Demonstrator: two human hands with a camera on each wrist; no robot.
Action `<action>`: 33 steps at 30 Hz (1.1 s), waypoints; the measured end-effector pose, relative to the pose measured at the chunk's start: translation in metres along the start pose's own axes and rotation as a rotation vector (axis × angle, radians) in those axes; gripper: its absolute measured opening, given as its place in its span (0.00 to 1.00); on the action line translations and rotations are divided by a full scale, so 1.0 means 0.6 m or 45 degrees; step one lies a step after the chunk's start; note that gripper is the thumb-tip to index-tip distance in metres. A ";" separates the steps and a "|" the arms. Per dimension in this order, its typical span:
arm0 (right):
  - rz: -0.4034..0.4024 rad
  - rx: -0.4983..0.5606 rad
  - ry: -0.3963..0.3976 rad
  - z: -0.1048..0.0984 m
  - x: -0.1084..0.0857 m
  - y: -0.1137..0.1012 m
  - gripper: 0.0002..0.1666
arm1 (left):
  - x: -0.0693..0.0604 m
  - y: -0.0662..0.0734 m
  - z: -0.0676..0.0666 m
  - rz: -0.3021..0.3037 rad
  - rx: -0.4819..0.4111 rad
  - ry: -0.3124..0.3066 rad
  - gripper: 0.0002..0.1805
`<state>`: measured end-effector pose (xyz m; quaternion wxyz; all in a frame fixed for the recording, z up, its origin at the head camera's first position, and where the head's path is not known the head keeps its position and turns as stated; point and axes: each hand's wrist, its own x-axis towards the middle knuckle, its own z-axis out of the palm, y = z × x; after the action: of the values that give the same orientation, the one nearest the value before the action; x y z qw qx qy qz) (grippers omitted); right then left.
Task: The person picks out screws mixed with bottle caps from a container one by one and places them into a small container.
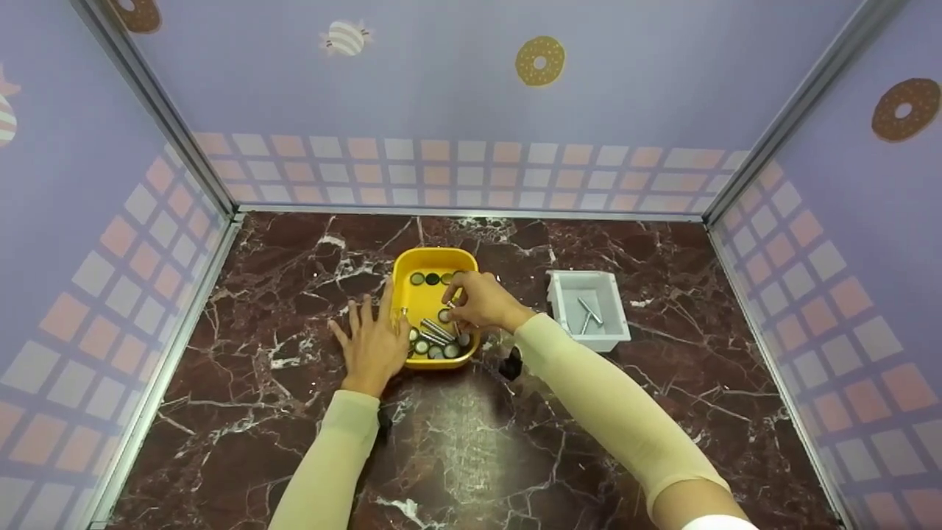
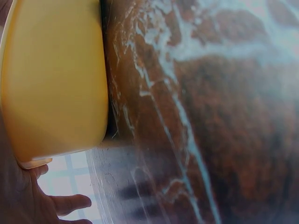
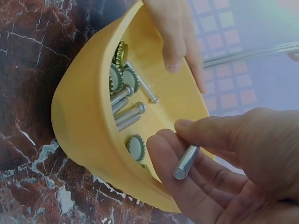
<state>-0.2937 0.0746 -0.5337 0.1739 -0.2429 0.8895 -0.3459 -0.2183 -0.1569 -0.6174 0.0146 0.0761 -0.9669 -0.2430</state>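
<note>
A yellow plastic tub [image 1: 436, 252] stands on the floor and holds green-edged bottle caps [image 3: 136, 148] and headed metal pins [image 3: 128, 114]. At its left side, my left hand [image 1: 374, 344] grips the rim. The thumb is inside the wall and the index finger outside, while the other fingers spread straight over the floor. My right hand [image 1: 482, 300] is above the tub's right part. Between thumb and fingers it pinches a ribbed metal pin [image 3: 186, 163], whose far end is hidden by the hand. In the left wrist view the tub's outer wall [image 2: 56, 79] fills the left side.
To the right of the tub is a white bin [image 1: 589, 342] with several metal pins [image 1: 590, 311] inside. The dark red marbled floor [image 1: 280, 442] is enclosed by patterned panels [image 1: 441, 88] at the back and both sides.
</note>
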 end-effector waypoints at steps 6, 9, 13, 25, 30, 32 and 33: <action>-0.007 0.018 0.004 -0.013 -0.015 0.008 0.15 | 0.001 -0.001 0.000 0.002 -0.017 0.005 0.41; -0.006 0.024 0.013 -0.020 -0.021 0.015 0.14 | 0.002 -0.002 -0.001 0.006 -0.023 0.004 0.41; -0.002 0.053 0.006 -0.029 -0.032 0.024 0.13 | 0.001 -0.001 -0.001 0.011 -0.027 0.011 0.41; 0.062 -0.017 0.125 -0.063 -0.060 0.051 0.14 | -0.002 0.000 -0.001 0.012 0.005 0.008 0.41; 0.042 -0.062 0.160 -0.083 -0.073 0.068 0.15 | -0.002 0.002 -0.002 0.020 0.017 0.011 0.41; 0.041 -0.054 0.161 -0.091 -0.078 0.076 0.15 | -0.002 0.001 -0.001 0.025 0.022 0.014 0.41; 0.049 -0.035 0.159 -0.094 -0.081 0.080 0.14 | -0.002 0.000 -0.001 0.026 0.024 0.016 0.41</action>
<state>-0.2956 0.1623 -0.5208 0.1212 -0.2061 0.9078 -0.3446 -0.2174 -0.1569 -0.6167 0.0223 0.0679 -0.9698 -0.2332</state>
